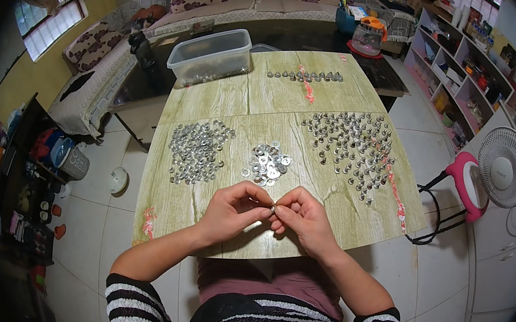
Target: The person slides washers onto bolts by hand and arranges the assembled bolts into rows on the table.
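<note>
Close to the table's near edge, my left hand [230, 213] and my right hand [307, 224] meet fingertip to fingertip. Both are closed in a pinch on one small metal fastener [273, 209], mostly hidden by the fingers. Just beyond them lies a loose pile of flat washers [268, 162]. Many silvery nuts [196, 151] are spread to the left of the pile. To the right, many short bolts [351, 145] stand on their heads. A row of similar fasteners [304, 76] stands near the far edge; their exact make-up is too small to tell.
A clear plastic tub [211, 55] with metal parts in it sits at the table's [244, 109] far left corner. A white and pink fan [501, 171] stands off the right edge. Behind are a dark low table [284, 33], a lidded jug [368, 37] and a sofa [249, 6].
</note>
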The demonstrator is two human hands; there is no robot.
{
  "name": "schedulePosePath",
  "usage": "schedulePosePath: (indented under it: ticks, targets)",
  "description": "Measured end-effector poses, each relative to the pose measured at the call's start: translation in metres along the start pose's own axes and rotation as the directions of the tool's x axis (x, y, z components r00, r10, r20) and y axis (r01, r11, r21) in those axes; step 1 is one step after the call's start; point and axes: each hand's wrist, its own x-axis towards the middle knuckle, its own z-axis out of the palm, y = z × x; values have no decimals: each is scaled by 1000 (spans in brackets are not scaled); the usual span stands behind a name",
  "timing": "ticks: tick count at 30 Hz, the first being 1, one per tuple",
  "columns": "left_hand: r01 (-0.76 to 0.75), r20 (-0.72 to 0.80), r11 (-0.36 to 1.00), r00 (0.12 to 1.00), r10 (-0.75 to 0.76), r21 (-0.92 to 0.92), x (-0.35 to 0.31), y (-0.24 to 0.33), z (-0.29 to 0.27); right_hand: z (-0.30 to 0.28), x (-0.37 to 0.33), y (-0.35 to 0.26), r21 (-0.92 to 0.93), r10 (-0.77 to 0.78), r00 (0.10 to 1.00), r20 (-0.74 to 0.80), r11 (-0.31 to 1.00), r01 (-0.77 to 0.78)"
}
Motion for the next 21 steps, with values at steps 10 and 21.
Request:
schedulePosePath:
  ticks: [10, 21]
  targets:
    - [66, 7, 996, 998, -66, -67, 1, 4, 4, -2, 1, 3, -15, -10, 1000, 11, 1000, 10]
    - [52, 22, 997, 998, -51, -50, 2, 3, 2, -1, 3, 2, 26, -25, 998, 55, 999, 24]
